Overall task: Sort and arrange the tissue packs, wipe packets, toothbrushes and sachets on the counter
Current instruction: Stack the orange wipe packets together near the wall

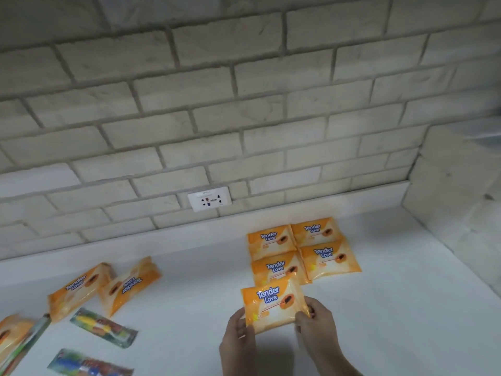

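Orange pack (pixel 273 305) is held from both sides. Left grip (pixel 238 337) is pinched on its left edge, right grip (pixel 315 321) is pinched on its near-right corner.

The pack is positioned just in front of the left column of the block (pixel 303 251), four identical packs laid two by two near the wall. Its far edge is touching or slightly overlapping the near-left pack; which one cannot be told. Whether it is already resting on the table (pixel 189 294) cannot be told either.

Handling, as judged:
- Light. One grip would probably be enough.
- Soft film pouch with squashy contents, so sag is expected if it is held by one corner.
- Glossy film, so slip is likely under a loose pinch.
- Not fragile, and a firm pinch is tolerated.
- Best taken at opposite side edges or seams, as is done now. The pack is kept flat and square that way for alignment.

Not yet sorted:
- Two loose packs (pixel 81 289) are lying skewed at the left.
- Toothbrush packs (pixel 104 327) are lying in front of them.
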